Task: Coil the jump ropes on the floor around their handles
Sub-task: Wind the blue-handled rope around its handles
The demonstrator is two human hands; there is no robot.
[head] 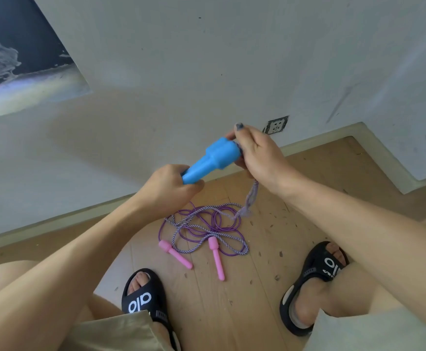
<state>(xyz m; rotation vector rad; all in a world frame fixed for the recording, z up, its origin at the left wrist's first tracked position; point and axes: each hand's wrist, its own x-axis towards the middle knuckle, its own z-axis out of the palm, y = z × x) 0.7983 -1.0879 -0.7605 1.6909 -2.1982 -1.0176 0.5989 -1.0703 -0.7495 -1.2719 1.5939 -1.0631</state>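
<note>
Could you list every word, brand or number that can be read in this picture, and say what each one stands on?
"alo", white on the strap of the black left sandal.
White lettering on the strap of the black right sandal, partly hidden by the leg; probably the same logo, but not readable in full.
Nothing is printed on the blue handle, the pink handles or the wall socket, as far as I can see.

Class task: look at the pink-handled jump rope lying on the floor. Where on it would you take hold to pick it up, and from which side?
Grip the right pink handle round its slim shaft, coming from above with fingers across its width. It lies flat on the wooden floor, shaft pointing toward the feet and free of the purple rope, whose loops tangle round the thick head end.
</note>
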